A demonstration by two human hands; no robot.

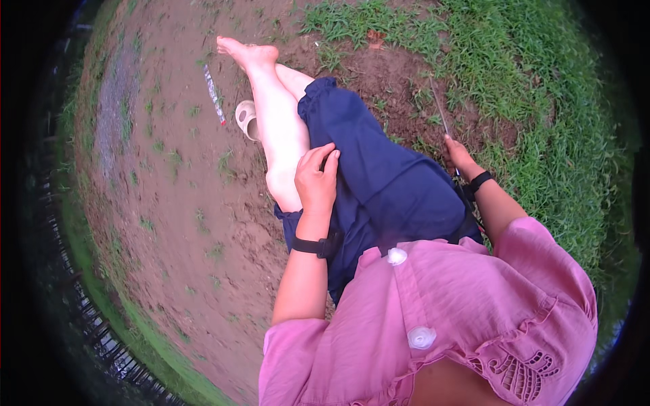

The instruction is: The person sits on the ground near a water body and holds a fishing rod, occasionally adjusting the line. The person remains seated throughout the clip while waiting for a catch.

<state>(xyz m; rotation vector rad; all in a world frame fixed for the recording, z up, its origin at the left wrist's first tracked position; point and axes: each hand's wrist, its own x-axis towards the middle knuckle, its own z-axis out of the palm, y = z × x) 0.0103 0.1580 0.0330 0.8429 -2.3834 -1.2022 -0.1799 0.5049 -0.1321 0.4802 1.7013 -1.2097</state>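
Note:
My left hand (316, 178) is at my bent knee, by the edge of the navy trousers (396, 167). Its fingers are loosely curled, the thumb tip is near the index fingertip, and nothing shows between them. Off to the right, my right hand (458, 156) grips a thin, straight metal rod (439, 104). The rod extends away from me over a patch of bare soil (406, 83) beside the grass; a short bright piece shows behind the hand. Each wrist wears a black band. One bare lower leg (279, 122) stretches ahead, with the other partly hidden beneath it.
A beige clog (247, 120) lies beside my shin. Farther left, a narrow patterned strip (214, 95) with a red end is on the dirt ground (177, 228). Grass (548, 127) grows thickly on the right. A grey gravelly strip (114, 106) runs along the far left.

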